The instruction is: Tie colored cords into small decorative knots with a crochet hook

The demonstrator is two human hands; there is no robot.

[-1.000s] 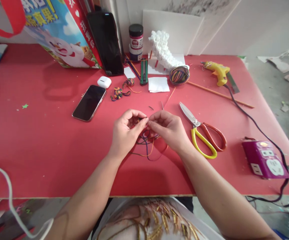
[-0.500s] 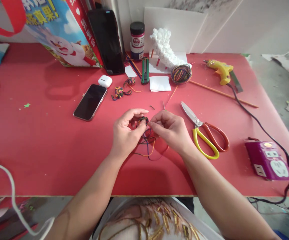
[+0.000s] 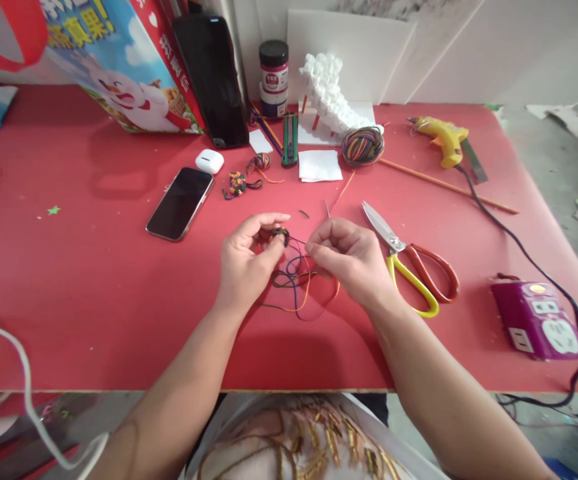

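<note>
My left hand (image 3: pixel 251 257) pinches a small dark knotted piece of multicoloured cord (image 3: pixel 281 235) between thumb and fingers, which hide part of it. A strand runs from the piece to my right hand (image 3: pixel 346 257), closed on its end with thumb and forefinger. Loose cords (image 3: pixel 296 283) in blue, orange, pink and dark colours curl on the table below and between my hands. A thin needle-like stick (image 3: pixel 327 209) pokes up behind my right fingers. Scissors (image 3: pixel 403 257) with one yellow and one red handle lie just right of my right hand, blades spread.
On the red table (image 3: pixel 119 300) behind my hands lie a phone (image 3: pixel 180 203), a finished-looking knotted piece (image 3: pixel 237 183), a cord ball (image 3: pixel 363 146), folded white paper (image 3: pixel 320 165) and a green cutter (image 3: pixel 290 140). A yellow glue gun (image 3: pixel 441 139) trails its cable past a purple box (image 3: pixel 539 320) at right.
My hands have drawn apart: the left moved slightly left with the knotted piece, the right slightly right. The strand between them now shows stretched out.
</note>
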